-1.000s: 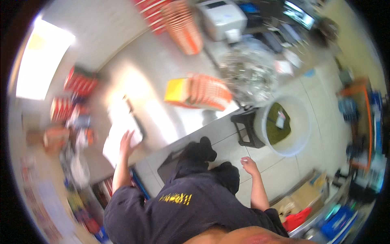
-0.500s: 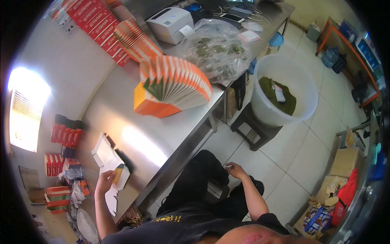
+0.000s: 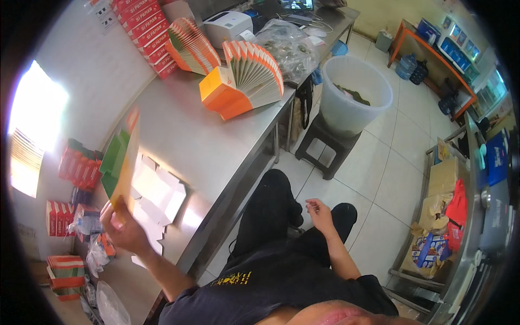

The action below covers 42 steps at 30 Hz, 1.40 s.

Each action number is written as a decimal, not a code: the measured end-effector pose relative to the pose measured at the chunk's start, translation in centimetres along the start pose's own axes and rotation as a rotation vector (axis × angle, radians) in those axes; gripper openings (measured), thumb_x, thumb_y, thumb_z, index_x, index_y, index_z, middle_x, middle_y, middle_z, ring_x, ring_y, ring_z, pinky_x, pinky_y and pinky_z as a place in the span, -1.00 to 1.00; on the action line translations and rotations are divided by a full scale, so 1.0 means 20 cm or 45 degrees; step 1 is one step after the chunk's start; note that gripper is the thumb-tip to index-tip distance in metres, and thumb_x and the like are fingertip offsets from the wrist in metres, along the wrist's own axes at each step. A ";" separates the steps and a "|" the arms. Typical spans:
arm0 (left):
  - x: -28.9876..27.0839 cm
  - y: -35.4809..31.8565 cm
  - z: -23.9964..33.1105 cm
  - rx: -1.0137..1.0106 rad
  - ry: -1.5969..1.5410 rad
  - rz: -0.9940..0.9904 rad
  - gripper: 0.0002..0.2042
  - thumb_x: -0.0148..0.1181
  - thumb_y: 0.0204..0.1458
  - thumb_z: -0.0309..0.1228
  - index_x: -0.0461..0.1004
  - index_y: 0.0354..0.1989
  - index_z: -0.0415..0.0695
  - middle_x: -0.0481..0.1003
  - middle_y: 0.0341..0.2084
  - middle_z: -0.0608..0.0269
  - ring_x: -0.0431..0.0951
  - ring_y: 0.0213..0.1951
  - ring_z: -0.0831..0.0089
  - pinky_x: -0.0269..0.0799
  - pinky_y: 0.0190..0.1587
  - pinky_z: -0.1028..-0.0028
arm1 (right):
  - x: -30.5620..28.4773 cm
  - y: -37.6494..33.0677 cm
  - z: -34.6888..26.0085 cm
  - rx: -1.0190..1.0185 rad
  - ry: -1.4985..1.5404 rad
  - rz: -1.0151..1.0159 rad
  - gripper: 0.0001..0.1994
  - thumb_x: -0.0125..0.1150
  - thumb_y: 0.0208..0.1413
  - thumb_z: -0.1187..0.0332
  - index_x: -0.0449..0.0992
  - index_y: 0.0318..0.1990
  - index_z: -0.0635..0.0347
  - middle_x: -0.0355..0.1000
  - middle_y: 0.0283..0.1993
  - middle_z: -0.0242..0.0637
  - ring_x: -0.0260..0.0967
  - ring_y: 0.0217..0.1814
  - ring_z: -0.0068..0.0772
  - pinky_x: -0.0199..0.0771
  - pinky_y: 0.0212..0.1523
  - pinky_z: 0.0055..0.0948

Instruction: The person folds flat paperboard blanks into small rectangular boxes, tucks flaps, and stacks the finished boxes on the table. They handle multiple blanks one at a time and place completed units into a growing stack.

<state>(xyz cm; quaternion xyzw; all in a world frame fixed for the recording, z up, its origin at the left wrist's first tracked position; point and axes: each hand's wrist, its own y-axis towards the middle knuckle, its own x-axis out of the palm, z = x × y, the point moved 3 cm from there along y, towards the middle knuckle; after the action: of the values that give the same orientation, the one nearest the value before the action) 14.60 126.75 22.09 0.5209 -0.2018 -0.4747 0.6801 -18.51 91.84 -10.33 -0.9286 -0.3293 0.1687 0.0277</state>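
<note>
My left hand (image 3: pixel 125 230) is raised over the left side of the steel table, its fingers closed on the lower edge of a folding carton (image 3: pixel 125 162). The carton stands upright, partly unfolded, yellow-orange on one face with green flaps. Beneath it, white unfolded carton blanks (image 3: pixel 160 189) lie on the table (image 3: pixel 162 119). My right hand (image 3: pixel 320 215) hovers by my right knee, fingers loosely bent and apart, holding nothing. Farther up the table stand a fanned row of orange-and-white cartons (image 3: pixel 257 76) and a second fanned row (image 3: pixel 192 46) behind it.
A translucent bucket (image 3: pixel 355 103) with green powder sits on a black stool (image 3: pixel 325 149). A white printer (image 3: pixel 230 27) and a clear plastic bag (image 3: pixel 287 49) occupy the table's far end. Red boxes (image 3: pixel 143 32) are stacked by the wall. Shelving (image 3: pixel 428 271) stands at right.
My left hand has lifted the carton off the white blanks, and it now stands upright with green flaps showing. My right hand stays near my knee. The head view has shifted.
</note>
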 end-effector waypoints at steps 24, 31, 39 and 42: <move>1.21 -1.17 1.17 -0.817 -2.034 -2.232 -0.77 0.16 0.30 -0.43 0.33 0.02 -0.21 0.43 -0.06 0.26 0.50 0.04 0.47 0.54 0.11 0.37 | -0.13 -0.28 -0.91 -0.416 -0.596 0.709 -0.58 0.05 0.23 0.60 0.42 0.26 0.28 0.39 0.06 0.06 0.45 0.04 0.01 0.47 0.04 -0.23; 1.42 -1.14 1.00 -0.835 -2.008 -2.009 -0.79 0.18 0.29 -0.40 0.56 -0.10 -0.33 0.59 -0.16 0.20 0.59 -0.13 0.50 0.59 -0.01 0.44 | -0.10 -0.09 -0.76 -0.316 -0.118 0.873 -0.85 0.35 0.15 0.50 0.53 -0.17 0.34 0.60 -0.28 -0.16 0.57 -0.32 -0.46 0.56 -0.41 -0.47; 1.49 -1.07 0.97 -0.889 -1.842 -2.118 -0.73 0.17 0.30 -0.33 0.63 -0.09 -0.31 0.64 -0.26 0.20 0.61 -0.19 0.51 0.62 -0.14 0.44 | -0.10 0.05 -0.84 -0.424 -0.249 0.785 -0.86 0.33 0.15 0.50 0.54 -0.18 0.34 0.57 -0.10 -0.12 0.58 -0.17 -0.36 0.62 -0.34 -0.47; 1.53 -1.10 0.95 -1.091 -1.929 -2.062 -0.73 0.15 0.32 -0.33 0.62 -0.07 -0.31 0.63 -0.24 0.19 0.63 -0.16 0.50 0.64 -0.13 0.43 | -0.07 0.06 -0.85 -0.585 -0.323 0.702 -0.83 0.35 0.13 0.50 0.56 -0.14 0.34 0.55 -0.05 -0.11 0.57 -0.09 -0.30 0.63 -0.30 -0.47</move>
<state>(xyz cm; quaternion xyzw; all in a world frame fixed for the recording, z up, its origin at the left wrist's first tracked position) 4.69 90.60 2.74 -0.1864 0.0106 -0.9824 0.0083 -13.15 91.01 5.87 -0.9361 -0.0972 0.2051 -0.2687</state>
